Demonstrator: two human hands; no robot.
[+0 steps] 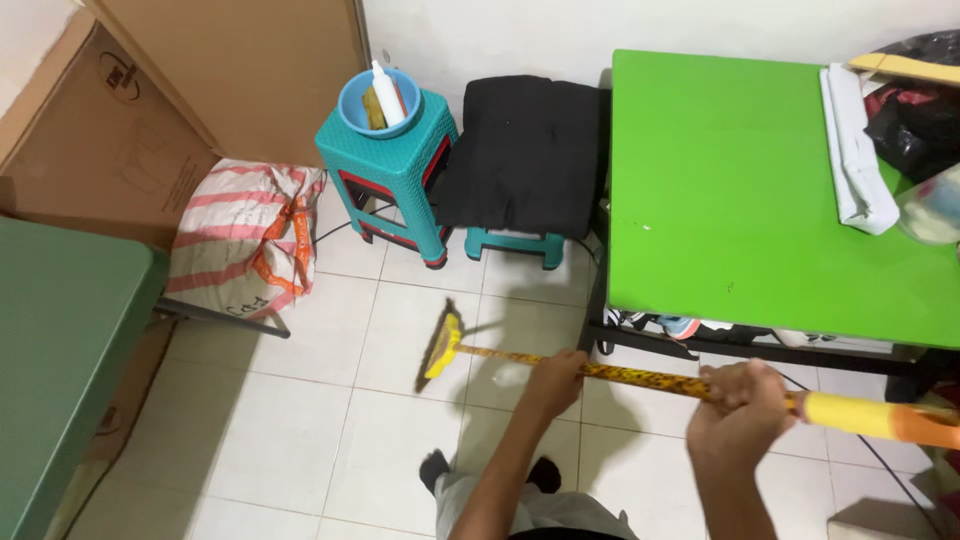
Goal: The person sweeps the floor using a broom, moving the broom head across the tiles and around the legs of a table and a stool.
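Observation:
A broom with a yellow-and-brown patterned handle (640,375) lies almost level across the lower view. Its dark bristle head (440,345) rests on the white tiled floor (300,420). My left hand (552,378) grips the handle at mid-length. My right hand (738,408) grips it further back, just ahead of the yellow and orange end (880,417). My feet in dark socks show at the bottom centre.
A bright green table (740,190) stands on the right with a folded white cloth (852,150) and bags. Teal stools (395,150) carry a blue bowl (378,100) and a black cushion (525,150). A striped sack (240,235), cardboard boxes and a dark green table (60,350) are on the left.

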